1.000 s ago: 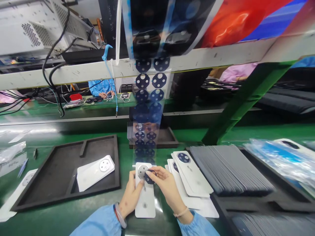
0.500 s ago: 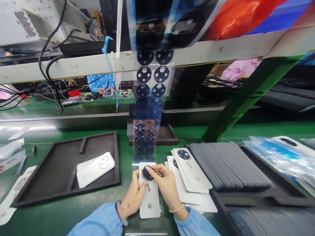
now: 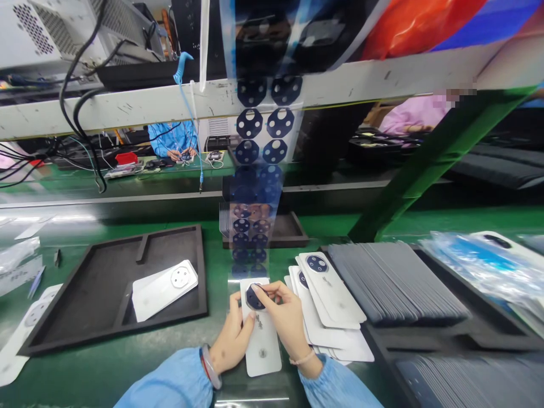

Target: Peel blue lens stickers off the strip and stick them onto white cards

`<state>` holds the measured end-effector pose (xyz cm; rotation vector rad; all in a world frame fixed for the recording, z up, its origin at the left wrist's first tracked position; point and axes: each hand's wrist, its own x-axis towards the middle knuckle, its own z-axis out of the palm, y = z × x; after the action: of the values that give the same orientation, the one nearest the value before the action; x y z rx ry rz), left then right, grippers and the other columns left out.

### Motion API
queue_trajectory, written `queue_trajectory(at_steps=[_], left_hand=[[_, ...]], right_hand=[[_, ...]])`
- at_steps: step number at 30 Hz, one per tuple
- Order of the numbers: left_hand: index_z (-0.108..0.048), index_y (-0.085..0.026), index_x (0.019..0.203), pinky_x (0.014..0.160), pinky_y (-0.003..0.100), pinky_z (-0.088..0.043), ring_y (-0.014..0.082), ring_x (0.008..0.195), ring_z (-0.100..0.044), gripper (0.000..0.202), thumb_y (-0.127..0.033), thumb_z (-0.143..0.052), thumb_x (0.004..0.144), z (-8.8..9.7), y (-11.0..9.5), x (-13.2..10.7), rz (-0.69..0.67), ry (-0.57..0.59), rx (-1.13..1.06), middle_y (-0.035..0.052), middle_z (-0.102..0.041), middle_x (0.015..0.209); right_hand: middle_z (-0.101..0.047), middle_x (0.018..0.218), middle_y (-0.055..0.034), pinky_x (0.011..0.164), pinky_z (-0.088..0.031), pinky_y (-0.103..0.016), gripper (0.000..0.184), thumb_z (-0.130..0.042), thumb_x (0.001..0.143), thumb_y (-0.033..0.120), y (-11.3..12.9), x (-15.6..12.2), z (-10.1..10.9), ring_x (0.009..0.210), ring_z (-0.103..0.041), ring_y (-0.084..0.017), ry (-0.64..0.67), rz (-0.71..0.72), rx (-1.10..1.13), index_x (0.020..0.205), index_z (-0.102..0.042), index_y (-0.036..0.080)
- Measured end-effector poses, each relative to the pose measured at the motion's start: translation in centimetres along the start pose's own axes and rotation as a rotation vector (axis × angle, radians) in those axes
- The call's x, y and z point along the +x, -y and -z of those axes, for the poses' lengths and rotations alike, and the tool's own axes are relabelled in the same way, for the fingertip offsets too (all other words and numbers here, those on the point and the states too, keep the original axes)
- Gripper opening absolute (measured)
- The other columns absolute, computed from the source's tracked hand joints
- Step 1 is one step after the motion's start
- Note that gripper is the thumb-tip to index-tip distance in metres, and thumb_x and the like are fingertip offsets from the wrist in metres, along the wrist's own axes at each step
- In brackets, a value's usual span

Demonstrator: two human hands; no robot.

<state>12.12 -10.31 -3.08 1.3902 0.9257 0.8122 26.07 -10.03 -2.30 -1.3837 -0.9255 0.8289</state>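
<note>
The left hand [image 3: 232,335] clamps the white oblong plastic phone back cover [image 3: 264,347] lying between both hands, while the right hand [image 3: 288,318] pinches the dark round holed lens disc [image 3: 254,297] onto its top ring, seemingly nearly seated; disc-fitted white covers [image 3: 334,309] fan out just right of the right hand.

A green bench [image 3: 85,374] lies under a scuffed white shelf rail [image 3: 127,113] beside a green post [image 3: 408,181].

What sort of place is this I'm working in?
Probably a phone assembly line: stacked white back covers, a hanging strip of dark lens stickers, black foam trays on a green bench.
</note>
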Motion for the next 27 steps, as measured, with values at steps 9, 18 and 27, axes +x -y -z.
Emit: queue_trajectory(at_steps=[9, 18, 27], left_hand=[[-0.033, -0.019, 0.128, 0.095, 0.042, -0.045, 0.0224, 0.1, -0.062, 0.046, -0.048, -0.046, 0.095, -0.1, -0.2, 0.0, 0.027, 0.021, 0.036, 0.0134, -0.06, 0.118], [-0.03, -0.018, 0.133, 0.1, 0.041, -0.043, 0.0263, 0.121, -0.055, 0.049, -0.046, -0.046, 0.096, 0.0, -0.4, -0.1, 0.005, 0.048, 0.014, 0.0173, -0.054, 0.131], [-0.031, -0.018, 0.132, 0.106, 0.044, -0.038, 0.0253, 0.125, -0.052, 0.043, -0.038, -0.045, 0.097, -0.1, -0.2, 0.0, -0.05, 0.038, 0.069, 0.0169, -0.051, 0.135]], right_hand=[[-0.066, 0.071, -0.003, 0.066, -0.043, -0.032, 0.024, -0.071, 0.075, 0.043, -0.5, -0.3, -0.2, 0.07, -0.057, -0.02, -0.015, 0.044, -0.04, 0.071, -0.066, 0.02], [-0.064, 0.07, -0.0021, 0.066, -0.046, -0.032, 0.021, -0.07, 0.078, 0.041, 0.0, -0.8, -0.3, 0.069, -0.059, -0.019, -0.073, 0.16, -0.126, 0.072, -0.065, 0.021], [-0.063, 0.073, -0.0026, 0.068, -0.047, -0.033, 0.018, -0.067, 0.083, 0.037, -0.4, -1.0, -0.3, 0.072, -0.059, -0.02, -0.075, 0.258, -0.194, 0.074, -0.064, 0.022]])
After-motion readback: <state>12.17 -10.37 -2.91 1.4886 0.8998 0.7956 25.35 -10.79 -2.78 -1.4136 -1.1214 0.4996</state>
